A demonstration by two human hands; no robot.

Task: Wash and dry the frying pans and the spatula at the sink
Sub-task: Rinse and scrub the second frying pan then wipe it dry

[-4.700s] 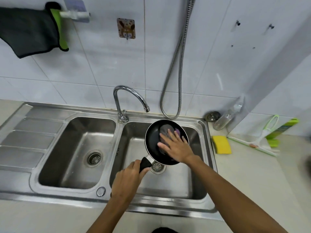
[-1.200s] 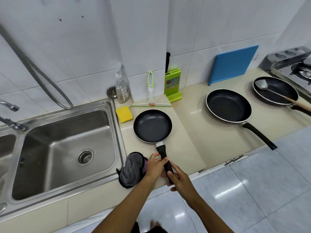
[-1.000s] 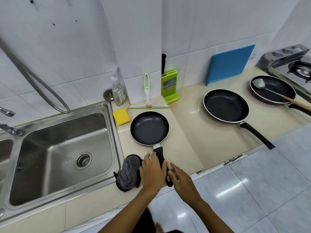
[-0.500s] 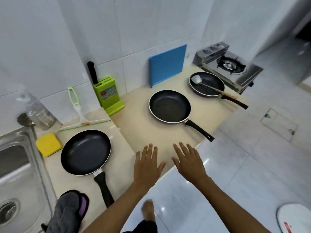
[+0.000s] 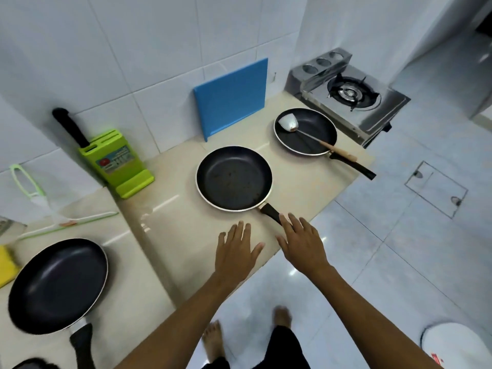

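Head view: both hands were spread open and held nothing. The right hand point(image 5: 300, 242) was over the handle point(image 5: 270, 212) of the middle frying pan point(image 5: 234, 178) on the counter point(image 5: 170, 227); whether it touched could not be told. The left hand point(image 5: 235, 251) was beside it. The spatula point(image 5: 315, 139) lay in the far frying pan point(image 5: 298, 145).

I see three black pans: the left pan point(image 5: 58, 286), the middle pan point(image 5: 234, 178) with small brown specks, the right pan point(image 5: 306, 131). At the back edge of the beige countertop point(image 5: 173, 222) the board point(image 5: 231, 99) is blue and the knife block point(image 5: 114, 161) bright green. The sponge point(image 5: 6, 265) is yellow.
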